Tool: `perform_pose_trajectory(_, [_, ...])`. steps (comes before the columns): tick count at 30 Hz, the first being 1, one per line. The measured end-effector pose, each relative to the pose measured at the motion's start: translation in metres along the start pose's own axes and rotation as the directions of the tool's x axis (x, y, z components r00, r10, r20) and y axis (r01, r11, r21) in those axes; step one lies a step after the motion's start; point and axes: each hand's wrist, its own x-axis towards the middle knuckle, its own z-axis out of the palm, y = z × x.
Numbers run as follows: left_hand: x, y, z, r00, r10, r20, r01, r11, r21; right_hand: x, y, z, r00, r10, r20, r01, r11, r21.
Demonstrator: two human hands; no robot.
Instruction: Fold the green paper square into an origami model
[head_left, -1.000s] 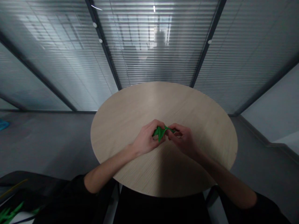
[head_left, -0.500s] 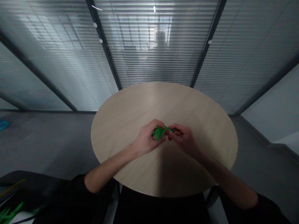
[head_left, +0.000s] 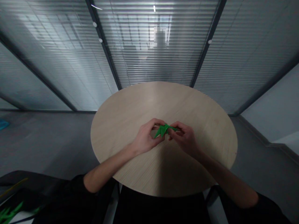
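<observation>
Place type: office or meeting room.
Partition: framed glass panels [head_left: 154,59] fitted with horizontal blinds [head_left: 233,77].
Furniture: round wood-grain table [head_left: 130,112].
Floor: plain grey surface [head_left: 58,137].
Right side: light wall [head_left: 277,105] with dark baseboard [head_left: 254,131].

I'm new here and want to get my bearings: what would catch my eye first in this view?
Probably the bright green, pointed, folded-looking piece, held between the left hand and right hand. Next comes the pale, round wood-grain table beneath them. Beyond it stand tall glass panels with grey slatted blinds.
</observation>
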Motion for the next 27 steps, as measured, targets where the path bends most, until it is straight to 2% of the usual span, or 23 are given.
perform_pose_trajectory(7, [0.0006, -0.0022, -0.0021, 0.999, 0.036, 0.009, -0.036, 0.999, -0.030, -0.0004, -0.0021, -0.0007, 0.998, -0.017, 0.055, 0.019, 1.000, -0.024])
perform_pose_trajectory(27, [-0.0014, -0.0049, -0.0044, 0.991, 0.131, 0.023, -0.133, 0.988, 0.073, 0.0001, -0.0061, -0.0023, 0.997, -0.038, 0.063, 0.038, 0.999, 0.004])
